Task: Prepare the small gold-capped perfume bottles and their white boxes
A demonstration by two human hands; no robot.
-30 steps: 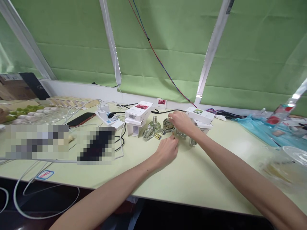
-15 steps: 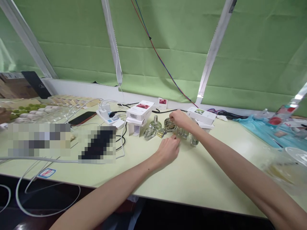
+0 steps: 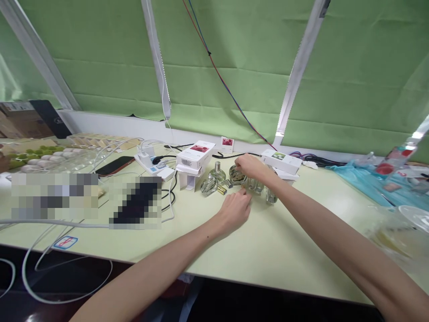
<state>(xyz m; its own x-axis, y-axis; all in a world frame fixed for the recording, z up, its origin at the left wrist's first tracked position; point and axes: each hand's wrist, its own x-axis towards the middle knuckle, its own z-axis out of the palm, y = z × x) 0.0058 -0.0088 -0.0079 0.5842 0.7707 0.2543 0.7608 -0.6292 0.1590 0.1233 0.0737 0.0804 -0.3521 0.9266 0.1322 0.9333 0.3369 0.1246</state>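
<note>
Green blinds (image 3: 187, 98) hang behind a pale table (image 3: 284, 255).
The right hand (image 3: 254, 169) bends its fingers down at one glass bottle (image 3: 237, 176); the left hand (image 3: 235, 206) curls nearer the edge; what either grips cannot be told. Left of the right-hand grip: one upright bottle (image 3: 217, 176), one tilted bottle (image 3: 208, 186), one gold cap (image 3: 221, 190).

The bottles (image 3: 219, 175) look glossy glass, the box (image 3: 196, 154) smooth card.
</note>
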